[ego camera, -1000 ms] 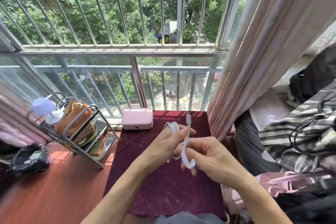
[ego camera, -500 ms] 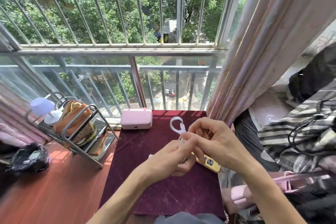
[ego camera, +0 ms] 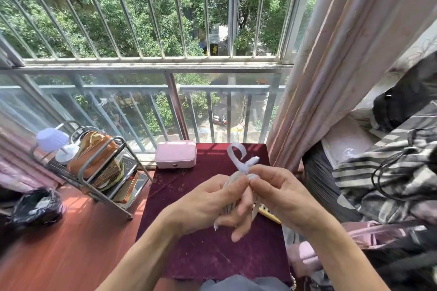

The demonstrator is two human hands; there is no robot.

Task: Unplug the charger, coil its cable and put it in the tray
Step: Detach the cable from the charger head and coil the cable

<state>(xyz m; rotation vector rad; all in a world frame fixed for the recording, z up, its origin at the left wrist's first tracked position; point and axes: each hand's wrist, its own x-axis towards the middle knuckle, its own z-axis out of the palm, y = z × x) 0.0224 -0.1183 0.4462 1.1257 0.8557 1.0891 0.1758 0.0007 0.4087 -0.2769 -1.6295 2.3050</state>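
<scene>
A white charger cable is bundled into a coil held above the dark red cloth-covered table. My left hand grips the lower part of the coil. My right hand pinches the cable where its end wraps around the top of the bundle; a loose loop sticks up above both hands. The charger's plug body is hidden by my fingers. I cannot tell which object is the tray.
A pink box sits at the table's far edge. A metal rack with bags and a small lamp stands left on the reddish floor. A yellow power strip lies under my right hand. Curtain and piled clothes crowd the right.
Both hands have drawn together over the table. The cable's free end has been wound around the top of the coil, and its loop now sticks up higher.
</scene>
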